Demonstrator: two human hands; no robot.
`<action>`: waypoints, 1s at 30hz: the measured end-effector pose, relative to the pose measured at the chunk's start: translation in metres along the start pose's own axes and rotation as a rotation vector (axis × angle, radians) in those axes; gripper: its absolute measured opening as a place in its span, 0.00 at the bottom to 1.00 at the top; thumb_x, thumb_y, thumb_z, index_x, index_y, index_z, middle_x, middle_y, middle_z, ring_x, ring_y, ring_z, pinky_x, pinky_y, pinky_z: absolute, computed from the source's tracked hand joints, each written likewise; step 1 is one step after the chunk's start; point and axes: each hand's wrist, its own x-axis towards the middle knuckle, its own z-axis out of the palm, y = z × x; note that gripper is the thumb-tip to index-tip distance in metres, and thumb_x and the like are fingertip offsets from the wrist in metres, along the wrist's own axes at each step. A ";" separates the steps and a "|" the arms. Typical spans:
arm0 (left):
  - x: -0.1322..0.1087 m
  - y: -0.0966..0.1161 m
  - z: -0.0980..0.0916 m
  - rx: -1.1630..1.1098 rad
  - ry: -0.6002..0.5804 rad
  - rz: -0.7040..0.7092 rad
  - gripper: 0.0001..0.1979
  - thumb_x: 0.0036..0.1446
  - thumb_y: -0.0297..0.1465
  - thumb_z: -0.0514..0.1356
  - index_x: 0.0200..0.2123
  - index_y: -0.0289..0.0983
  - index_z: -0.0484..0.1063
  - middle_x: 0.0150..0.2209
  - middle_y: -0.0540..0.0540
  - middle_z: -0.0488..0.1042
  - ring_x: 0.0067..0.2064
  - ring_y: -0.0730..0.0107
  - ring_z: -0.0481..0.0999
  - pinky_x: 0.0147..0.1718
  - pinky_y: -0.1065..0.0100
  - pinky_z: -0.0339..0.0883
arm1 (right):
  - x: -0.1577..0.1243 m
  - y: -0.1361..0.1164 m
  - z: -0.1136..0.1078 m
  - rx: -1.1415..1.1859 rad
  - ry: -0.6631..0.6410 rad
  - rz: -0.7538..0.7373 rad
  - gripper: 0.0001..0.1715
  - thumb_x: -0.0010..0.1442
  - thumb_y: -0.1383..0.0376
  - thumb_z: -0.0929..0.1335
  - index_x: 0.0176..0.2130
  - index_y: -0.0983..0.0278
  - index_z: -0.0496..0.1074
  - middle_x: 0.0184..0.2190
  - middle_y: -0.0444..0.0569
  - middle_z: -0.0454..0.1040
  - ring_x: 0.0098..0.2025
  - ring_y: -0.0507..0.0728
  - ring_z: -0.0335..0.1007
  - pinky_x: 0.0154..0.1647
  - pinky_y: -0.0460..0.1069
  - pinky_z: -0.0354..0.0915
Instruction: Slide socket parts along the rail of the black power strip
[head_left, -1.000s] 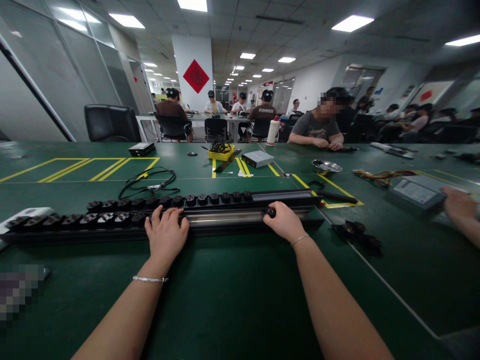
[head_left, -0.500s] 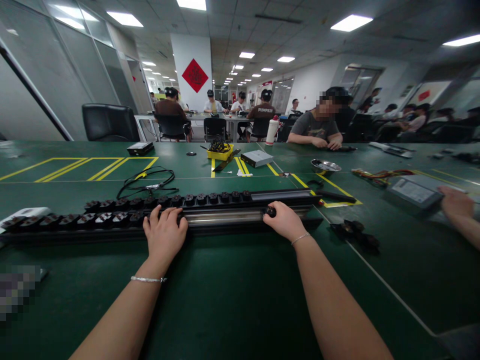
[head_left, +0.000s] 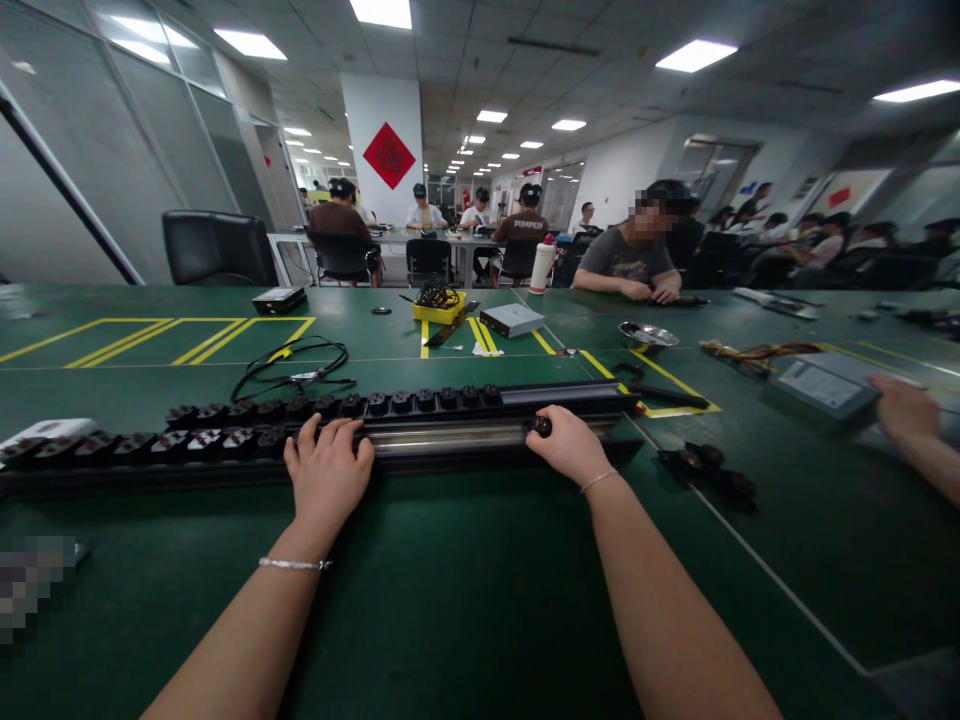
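A long black metal channel (head_left: 450, 460) lies across the green table in front of me. Black socket-like modules (head_left: 172, 443) with metal contacts sit in a row along its left part. My left hand (head_left: 328, 470) rests palm down over the channel, fingers spread, at the right end of that row; what lies under its fingers is partly hidden. My right hand (head_left: 571, 447) pinches a small round black piece (head_left: 541, 426) at the right part of the channel. Just behind runs a second black channel (head_left: 566, 397) with a similar row of black modules (head_left: 401, 402).
Beyond the channels lie a black cable (head_left: 292, 362), a yellow box (head_left: 439, 308) of cables, a grey metal box (head_left: 512, 320) and a metal bowl (head_left: 649, 334). To the right are black parts (head_left: 709, 472) and another person's hand (head_left: 906, 405) beside a power supply (head_left: 825, 383).
Both hands keep their places on the channel. The view has shifted very slightly.
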 end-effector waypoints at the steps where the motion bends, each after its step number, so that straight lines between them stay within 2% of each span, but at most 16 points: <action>1: 0.000 0.000 0.000 -0.001 -0.002 -0.001 0.19 0.55 0.35 0.47 0.47 0.39 0.69 0.52 0.44 0.68 0.60 0.53 0.51 0.56 0.44 0.44 | 0.000 0.000 0.000 0.000 0.002 -0.001 0.14 0.49 0.61 0.64 0.37 0.62 0.68 0.38 0.48 0.71 0.37 0.54 0.66 0.33 0.46 0.56; 17: 0.000 -0.001 0.004 -0.012 0.030 0.008 0.18 0.55 0.35 0.48 0.47 0.40 0.70 0.51 0.44 0.69 0.60 0.53 0.51 0.56 0.44 0.43 | 0.002 0.003 -0.002 -0.038 0.005 0.011 0.16 0.48 0.60 0.65 0.38 0.63 0.68 0.40 0.49 0.71 0.38 0.55 0.66 0.33 0.46 0.57; 30: 0.000 -0.001 0.002 -0.021 0.008 -0.007 0.18 0.55 0.35 0.48 0.46 0.40 0.69 0.52 0.44 0.69 0.61 0.53 0.51 0.56 0.44 0.43 | 0.001 0.004 -0.002 -0.019 0.007 -0.001 0.13 0.49 0.61 0.64 0.36 0.63 0.67 0.39 0.49 0.70 0.36 0.54 0.65 0.32 0.46 0.56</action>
